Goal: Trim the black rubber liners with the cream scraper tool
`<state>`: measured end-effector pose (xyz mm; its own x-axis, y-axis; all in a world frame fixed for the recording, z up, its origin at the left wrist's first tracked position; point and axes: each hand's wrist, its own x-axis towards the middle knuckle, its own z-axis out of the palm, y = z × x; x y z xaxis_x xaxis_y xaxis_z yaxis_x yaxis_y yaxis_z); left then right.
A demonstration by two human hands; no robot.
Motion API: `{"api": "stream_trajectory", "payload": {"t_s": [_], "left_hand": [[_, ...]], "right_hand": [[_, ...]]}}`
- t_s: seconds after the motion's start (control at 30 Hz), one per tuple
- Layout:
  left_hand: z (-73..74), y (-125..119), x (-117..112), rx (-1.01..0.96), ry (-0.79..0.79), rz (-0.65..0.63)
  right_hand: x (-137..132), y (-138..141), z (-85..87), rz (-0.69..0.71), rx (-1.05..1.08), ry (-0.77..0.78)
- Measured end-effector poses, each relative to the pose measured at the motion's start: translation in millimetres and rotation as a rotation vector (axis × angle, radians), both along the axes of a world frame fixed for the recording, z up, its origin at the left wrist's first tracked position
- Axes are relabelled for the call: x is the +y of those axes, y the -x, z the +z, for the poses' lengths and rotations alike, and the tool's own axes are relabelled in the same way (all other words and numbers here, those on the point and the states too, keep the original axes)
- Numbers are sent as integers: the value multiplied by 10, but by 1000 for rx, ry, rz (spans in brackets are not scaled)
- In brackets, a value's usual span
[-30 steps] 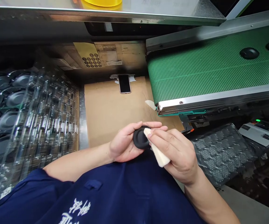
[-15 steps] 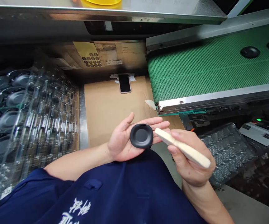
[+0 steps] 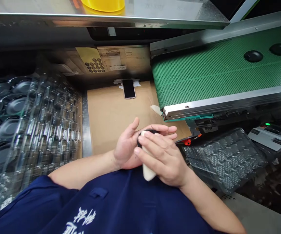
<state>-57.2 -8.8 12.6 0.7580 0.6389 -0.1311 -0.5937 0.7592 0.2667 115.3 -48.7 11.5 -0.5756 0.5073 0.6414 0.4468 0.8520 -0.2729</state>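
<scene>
My left hand (image 3: 126, 149) lies palm up with its fingers stretched out, bearing a small round black plastic dish (image 3: 151, 131). Most of this dish is now covered; its dark rim shows between the hands. My right hand (image 3: 163, 156) is over it, fingers wrapped on a cream-coloured, elongated, blunt-ended tool (image 3: 148, 172). The tool's upper end lies over the dish, seemingly against it, and its lower end sticks out below my fingers. Whether the tool is foam or wood I cannot tell.
A green conveyor belt (image 3: 191, 78) on the right carries two black dishes (image 3: 253, 56). Clear trays (image 3: 57, 120) with black dishes are stacked at left. A phone (image 3: 129, 89) lies on cardboard (image 3: 111, 113). Another clear tray (image 3: 223, 159) sits at right, below a metal shelf (image 3: 140, 21).
My right hand has moved left with the cream tool, from beside the dish to over it. My left hand has stayed in place. The dishes on the belt have shifted slightly left in view.
</scene>
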Motion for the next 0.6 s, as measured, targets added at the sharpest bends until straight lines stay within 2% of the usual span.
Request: {"api": "stream_trajectory", "payload": {"t_s": [0.13,0.3,0.4,0.53,0.6], "left_hand": [[-18,-5,5,43,-9,38],[-30,-6,22,58,19,54],[-21,13,45,74,-32,117],[-30,3,50,73,10,97],[-42,6,54,102,-3,126]], "right_hand": [[66,133,-132,71,-124,-21],[83,178,-121,58,-91,49],[78,189,-144,137,-116,46],[105,222,-179,86,-82,35],[117,211,-183,87,-72,31]]}}
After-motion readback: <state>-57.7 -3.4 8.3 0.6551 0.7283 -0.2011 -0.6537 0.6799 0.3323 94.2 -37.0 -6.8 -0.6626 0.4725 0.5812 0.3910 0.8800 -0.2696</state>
